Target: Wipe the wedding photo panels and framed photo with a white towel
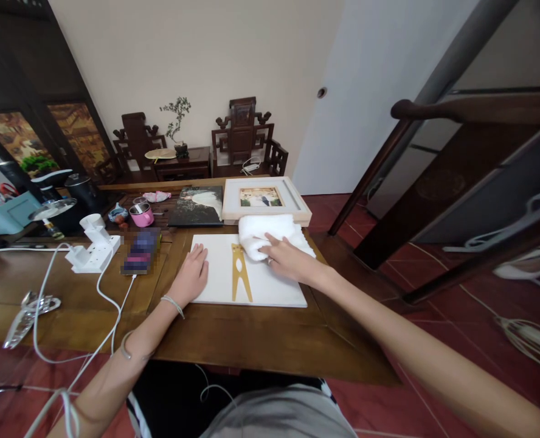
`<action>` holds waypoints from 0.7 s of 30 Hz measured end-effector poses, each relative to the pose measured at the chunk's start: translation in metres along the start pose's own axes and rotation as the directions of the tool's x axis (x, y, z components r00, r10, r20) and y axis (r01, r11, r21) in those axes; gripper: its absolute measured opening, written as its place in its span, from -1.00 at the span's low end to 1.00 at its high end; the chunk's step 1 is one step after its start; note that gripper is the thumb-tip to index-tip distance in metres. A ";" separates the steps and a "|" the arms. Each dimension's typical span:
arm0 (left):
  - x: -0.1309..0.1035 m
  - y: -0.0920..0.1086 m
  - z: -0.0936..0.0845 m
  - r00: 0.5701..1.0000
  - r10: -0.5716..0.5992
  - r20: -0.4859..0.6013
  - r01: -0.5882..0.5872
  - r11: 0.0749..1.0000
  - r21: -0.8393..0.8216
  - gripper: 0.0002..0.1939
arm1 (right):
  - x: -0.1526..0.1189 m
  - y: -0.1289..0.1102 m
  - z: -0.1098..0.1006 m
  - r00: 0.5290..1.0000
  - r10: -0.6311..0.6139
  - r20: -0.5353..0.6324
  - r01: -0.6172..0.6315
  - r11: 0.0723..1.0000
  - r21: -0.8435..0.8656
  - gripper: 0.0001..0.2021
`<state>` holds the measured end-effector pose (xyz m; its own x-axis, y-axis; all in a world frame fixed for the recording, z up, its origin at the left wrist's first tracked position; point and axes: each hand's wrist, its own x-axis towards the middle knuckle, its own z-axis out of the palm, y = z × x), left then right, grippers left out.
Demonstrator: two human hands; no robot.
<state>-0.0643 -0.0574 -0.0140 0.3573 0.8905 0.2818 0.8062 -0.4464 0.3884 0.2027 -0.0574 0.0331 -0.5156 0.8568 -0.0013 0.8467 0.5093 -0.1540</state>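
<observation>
A thin white board [219, 277] lies on the wooden table in front of me. My left hand [192, 275] rests flat on its left edge, fingers stretched out and holding nothing. On the board lies a flat gold A-shaped piece [238, 254] with an oval hole and two splayed legs. A folded white towel [270, 226] sits bunched over the board's top right corner. My right hand [287, 258] grips the towel's near edge, its index finger extended over it and the other fingers partly hidden in the folds.
Behind the towel stands a pale framed picture [292, 201], beside a dark photo panel [183, 210]. To the left are a pink cup [142, 214], a phone [140, 250], a white power strip [96, 254] with trailing cables and a clear hair claw [30, 316]. A wooden chair [398, 207] stands right.
</observation>
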 end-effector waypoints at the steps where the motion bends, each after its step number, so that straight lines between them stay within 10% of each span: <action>1: 0.000 0.000 0.000 1.000 0.002 -0.002 -0.002 1.000 -0.003 -0.55 | -0.008 -0.005 0.000 1.000 0.005 0.008 -0.005 1.000 0.015 -0.52; 12: -0.001 0.000 0.002 1.000 0.004 -0.006 -0.004 1.000 0.011 -0.55 | -0.125 -0.063 -0.011 0.978 -0.105 0.183 0.079 0.987 0.141 -0.49; 21: -0.001 -0.003 0.004 0.999 0.015 -0.031 -0.015 1.000 -0.001 -0.56 | -0.030 -0.035 -0.008 0.995 0.021 0.101 -0.031 0.995 0.099 -0.48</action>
<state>-0.0649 -0.0567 -0.0187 0.3542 0.8806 0.3147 0.8001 -0.4596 0.3855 0.1897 -0.1004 0.0463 -0.5085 0.8547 -0.1044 0.8451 0.4722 -0.2508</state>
